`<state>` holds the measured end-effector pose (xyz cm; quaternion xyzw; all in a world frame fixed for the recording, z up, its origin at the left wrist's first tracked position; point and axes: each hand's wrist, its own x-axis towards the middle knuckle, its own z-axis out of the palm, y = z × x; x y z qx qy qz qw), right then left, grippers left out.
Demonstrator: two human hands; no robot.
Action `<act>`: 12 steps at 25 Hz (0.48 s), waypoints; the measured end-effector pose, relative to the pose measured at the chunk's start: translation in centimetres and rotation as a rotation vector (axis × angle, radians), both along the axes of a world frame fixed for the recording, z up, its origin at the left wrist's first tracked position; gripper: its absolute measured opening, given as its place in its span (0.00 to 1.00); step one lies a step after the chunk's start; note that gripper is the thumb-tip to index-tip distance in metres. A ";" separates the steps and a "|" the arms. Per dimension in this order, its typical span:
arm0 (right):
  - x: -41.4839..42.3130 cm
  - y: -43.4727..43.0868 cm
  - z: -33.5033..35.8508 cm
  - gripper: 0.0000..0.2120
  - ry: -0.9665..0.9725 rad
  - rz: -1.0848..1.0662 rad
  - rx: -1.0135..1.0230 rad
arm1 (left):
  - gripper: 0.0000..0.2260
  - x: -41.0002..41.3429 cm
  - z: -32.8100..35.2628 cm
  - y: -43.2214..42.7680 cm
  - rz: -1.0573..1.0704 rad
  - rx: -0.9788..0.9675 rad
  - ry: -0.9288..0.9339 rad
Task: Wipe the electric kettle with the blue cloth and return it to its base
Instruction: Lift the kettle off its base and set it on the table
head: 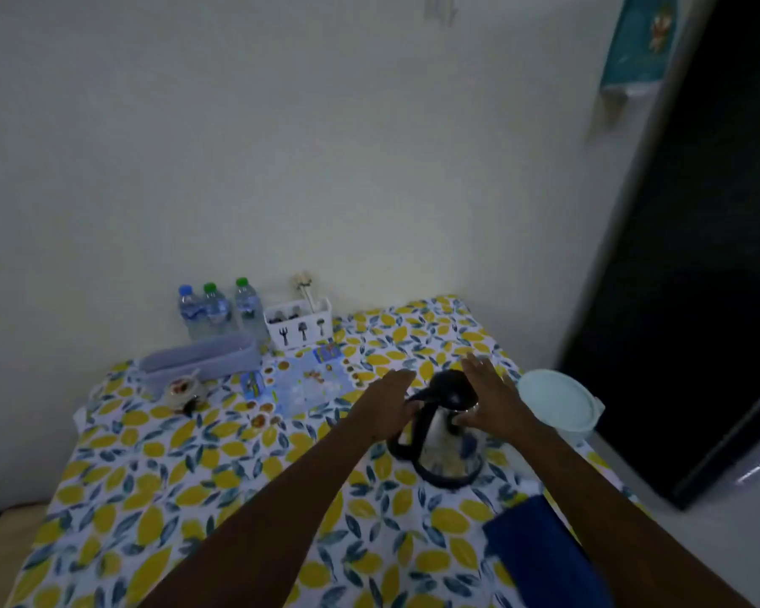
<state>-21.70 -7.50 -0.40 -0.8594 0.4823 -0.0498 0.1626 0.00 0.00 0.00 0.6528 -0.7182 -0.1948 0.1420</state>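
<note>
A steel electric kettle [446,445] with a black lid and black handle stands upright on its black base [450,479], on the lemon-print tablecloth [220,467]. My left hand [387,403] reaches in from the left, its fingers by the top of the handle. My right hand [490,397] is on the kettle's right side near the lid, fingers spread. Whether either hand grips the kettle is unclear. The dark blue cloth [540,550] lies folded on the table in front of the kettle, partly under my right forearm.
A pale lidded plastic container [558,403] sits right of the kettle near the table's edge. Three water bottles [218,307], a white cutlery holder [299,326] and a grey tray [202,357] stand by the back wall. A dark doorway is at the right.
</note>
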 end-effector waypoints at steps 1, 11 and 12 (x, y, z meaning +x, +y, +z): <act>-0.2 0.0 -0.9 0.51 0.011 0.010 0.007 | 0.28 -1.1 -0.9 0.0 0.031 0.017 0.040; -1.0 0.1 -5.9 0.44 -0.284 0.079 -0.031 | 0.18 -4.3 -6.3 -2.7 0.332 -0.044 0.279; -0.8 0.3 -5.9 0.43 -0.304 0.053 -0.017 | 0.17 -4.4 -6.3 -2.8 0.342 -0.039 0.341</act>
